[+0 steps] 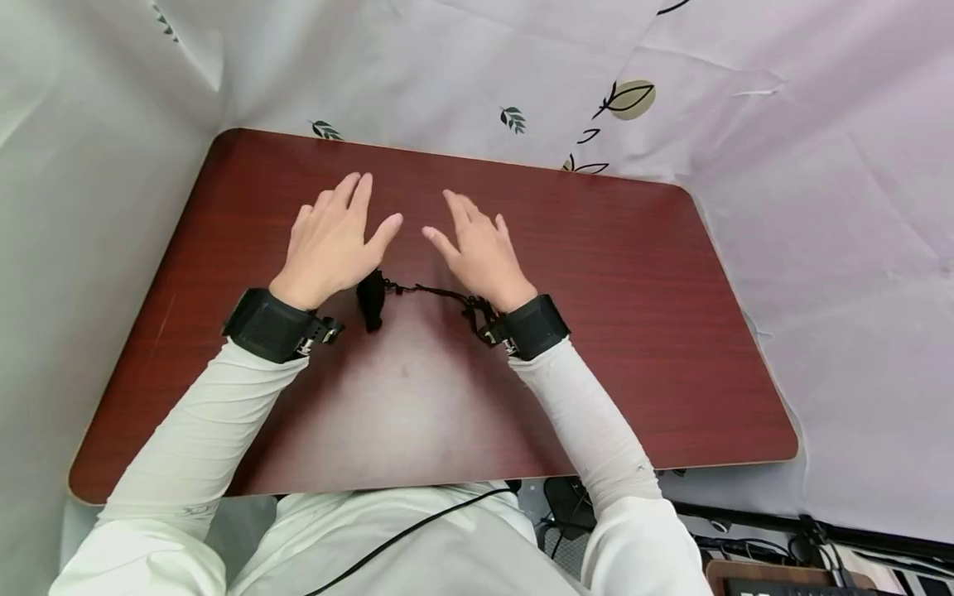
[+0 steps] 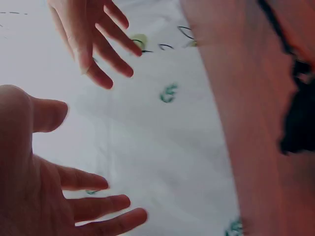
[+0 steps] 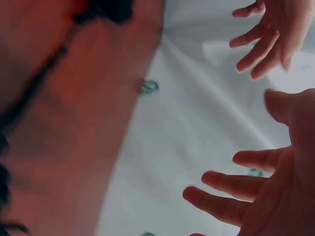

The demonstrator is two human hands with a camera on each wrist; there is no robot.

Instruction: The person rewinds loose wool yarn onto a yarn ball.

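Note:
Both hands hover over the table with fingers spread and nothing in them. My left hand (image 1: 328,242) is left of centre in the head view, its thumb pointing towards the other hand. Opposite it, my right hand (image 1: 484,255) has its thumb turned inward, with a gap between the two. Below them lies a small black pouch-like thing (image 1: 370,301), close under the left wrist and partly covered by that hand in the head view. From it a thin black cord (image 1: 440,290) runs to a dark tangle by the right wrist. The left wrist view shows the black pouch-like thing (image 2: 301,120) blurred at right.
The reddish-brown table (image 1: 633,331) has rounded corners. White curtains (image 1: 447,74) with leaf prints surround its back and sides. Black bands (image 1: 268,324) sit on both wrists. A thin black cable (image 1: 410,540) crosses the lap, and dark equipment (image 1: 790,550) stands at lower right.

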